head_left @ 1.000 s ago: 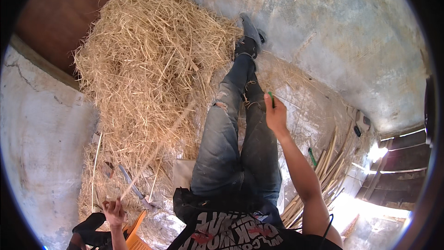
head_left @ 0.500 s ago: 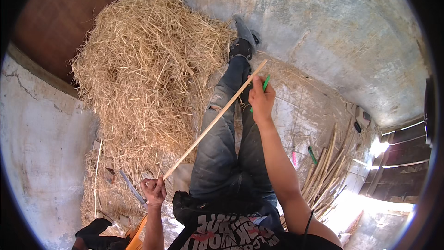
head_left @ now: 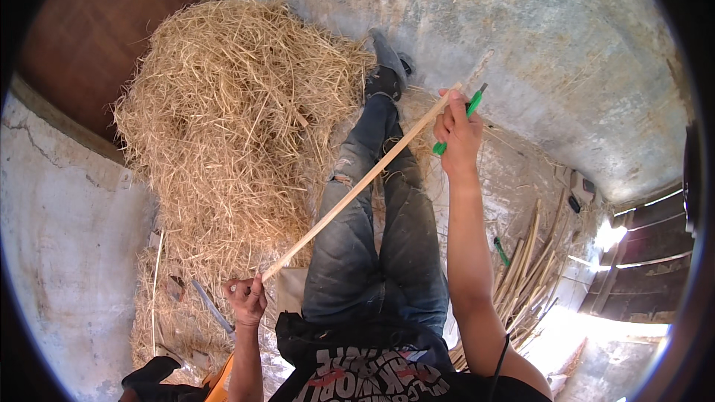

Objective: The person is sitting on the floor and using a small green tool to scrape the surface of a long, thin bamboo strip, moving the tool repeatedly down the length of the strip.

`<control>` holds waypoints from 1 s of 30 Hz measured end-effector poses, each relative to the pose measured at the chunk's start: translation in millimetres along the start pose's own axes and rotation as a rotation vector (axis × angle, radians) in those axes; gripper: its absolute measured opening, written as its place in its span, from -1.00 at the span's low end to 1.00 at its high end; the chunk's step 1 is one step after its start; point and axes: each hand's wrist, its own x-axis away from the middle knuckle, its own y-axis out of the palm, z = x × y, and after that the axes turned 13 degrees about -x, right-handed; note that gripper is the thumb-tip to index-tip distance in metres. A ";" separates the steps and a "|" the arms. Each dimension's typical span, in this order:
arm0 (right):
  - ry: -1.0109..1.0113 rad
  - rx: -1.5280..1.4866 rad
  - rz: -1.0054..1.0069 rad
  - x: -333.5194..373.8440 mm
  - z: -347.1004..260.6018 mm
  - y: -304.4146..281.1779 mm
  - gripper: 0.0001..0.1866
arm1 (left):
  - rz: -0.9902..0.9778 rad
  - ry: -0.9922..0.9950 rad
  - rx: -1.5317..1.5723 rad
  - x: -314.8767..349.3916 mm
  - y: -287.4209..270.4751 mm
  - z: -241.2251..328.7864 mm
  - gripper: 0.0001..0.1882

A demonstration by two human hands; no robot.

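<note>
A long pale strip of wood or bamboo (head_left: 357, 186) slants across my outstretched legs. Its lower end is pinched in the fingers of my left hand (head_left: 246, 300). Near the far end, my right hand (head_left: 459, 134) has its fingers closed on the strip. A slim green tool (head_left: 474, 103) with a short dark tip is also in that hand; the palm and fingers hide its middle, and I cannot make out its exact kind. Beside my left hand, a long grey blade (head_left: 211, 307) lies on the straw-strewn floor.
A big heap of straw (head_left: 231, 119) fills the left, against a brown door (head_left: 104, 37). To my right lie several thin sticks (head_left: 525, 260) in a bundle, with a small green object (head_left: 502, 251) beside them. A worn wall (head_left: 536, 45) stands beyond my feet.
My right hand has moved up and to the right, carrying the far end of the strip and the green tool, whose dark tip now shows. My left hand has barely moved.
</note>
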 end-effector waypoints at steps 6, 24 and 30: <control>0.175 0.097 -0.100 37.0 7.1 8.9 -0.69 | 0.055 -0.082 -0.021 -30.8 -12.4 20.7 -0.53; 0.154 0.572 -0.447 122.3 5.3 41.9 -0.74 | -0.376 -0.538 0.936 -177.7 -59.6 123.3 -0.69; -0.013 0.952 -0.747 135.4 -26.1 43.4 -0.57 | -0.393 -0.732 1.112 -185.9 -58.1 127.7 -0.68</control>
